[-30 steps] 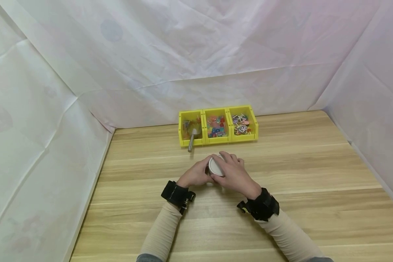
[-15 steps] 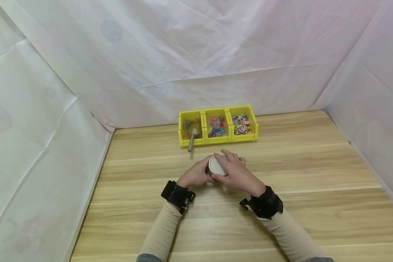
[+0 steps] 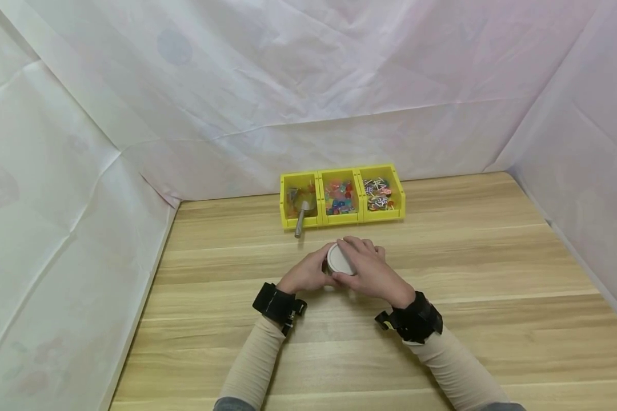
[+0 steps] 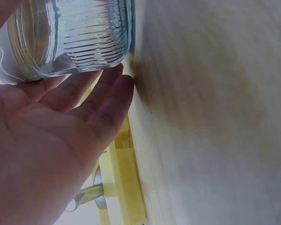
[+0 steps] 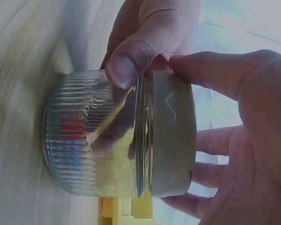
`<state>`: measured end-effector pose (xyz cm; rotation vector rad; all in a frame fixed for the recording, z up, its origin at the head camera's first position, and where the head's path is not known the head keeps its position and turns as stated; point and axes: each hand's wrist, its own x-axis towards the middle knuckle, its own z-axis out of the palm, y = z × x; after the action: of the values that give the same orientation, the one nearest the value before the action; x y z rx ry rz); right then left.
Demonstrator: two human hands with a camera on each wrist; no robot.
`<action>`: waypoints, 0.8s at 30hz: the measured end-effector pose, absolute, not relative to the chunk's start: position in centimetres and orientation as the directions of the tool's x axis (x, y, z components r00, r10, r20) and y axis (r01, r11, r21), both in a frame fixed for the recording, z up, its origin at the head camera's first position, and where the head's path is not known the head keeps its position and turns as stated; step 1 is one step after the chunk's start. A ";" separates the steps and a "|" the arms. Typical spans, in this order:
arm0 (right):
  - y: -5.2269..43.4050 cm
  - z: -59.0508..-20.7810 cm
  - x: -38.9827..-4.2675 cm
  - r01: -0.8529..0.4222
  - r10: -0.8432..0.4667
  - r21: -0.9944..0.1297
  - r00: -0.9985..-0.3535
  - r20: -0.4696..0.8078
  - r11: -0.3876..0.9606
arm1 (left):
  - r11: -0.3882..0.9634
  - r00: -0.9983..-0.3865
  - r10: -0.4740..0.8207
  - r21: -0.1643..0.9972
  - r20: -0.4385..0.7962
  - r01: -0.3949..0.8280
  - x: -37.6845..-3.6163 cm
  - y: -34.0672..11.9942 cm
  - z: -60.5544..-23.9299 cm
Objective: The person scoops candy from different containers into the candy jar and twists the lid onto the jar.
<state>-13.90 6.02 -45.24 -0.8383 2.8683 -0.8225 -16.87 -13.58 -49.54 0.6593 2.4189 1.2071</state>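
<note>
A ribbed glass jar (image 5: 84,140) stands upright on the wooden table, with a pale lid (image 5: 173,140) over its mouth. Something red and blue shows through the glass near its base. My left hand (image 3: 308,271) holds the jar's side, its thumb lying against the glass just below the lid in the right wrist view. From the right, my right hand (image 3: 372,274) grips the lid by its rim, thumb on the near side and fingers around the far side. In the left wrist view, the glass jar (image 4: 79,37) has my left fingers along its far side.
Behind the hands, yellow bins (image 3: 339,220) stand in a row of three against the white cloth wall (image 3: 308,137). The left bin holds a metal scoop (image 3: 300,222), its handle sticking out over the front. Small colourful pieces (image 3: 341,200) and white-stick lollipops (image 3: 377,194) fill the others.
My right hand and wrist have shifted slightly to the right around the lid, the fingers changing place a little. My left hand and the jar stay where they were.
</note>
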 end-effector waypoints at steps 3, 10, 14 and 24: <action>5.8 -45.2 -13.8 -0.481 -0.491 -0.487 -0.863 0.117 0.729 | 0.532 -0.829 0.549 0.809 -0.105 0.249 -16.9 -13.6 -49.6; 5.5 -45.2 -13.7 -0.446 -0.450 -0.484 -0.886 0.116 0.753 | 0.536 -0.833 0.542 0.808 -0.109 0.243 -17.0 -13.5 -49.6; 5.4 -45.3 -13.8 -0.434 -0.445 -0.484 -0.890 0.100 0.760 | 0.534 -0.832 0.543 0.810 -0.108 0.244 -17.0 -13.5 -49.6; 5.4 -45.5 -13.8 -0.433 -0.442 -0.472 -0.891 0.099 0.768 | 0.515 -0.828 0.551 0.824 -0.105 0.238 -17.0 -13.5 -49.8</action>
<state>-13.76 5.42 -45.52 -0.7274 2.9368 -0.7775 -16.99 -13.50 -49.78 0.6544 2.4067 1.2286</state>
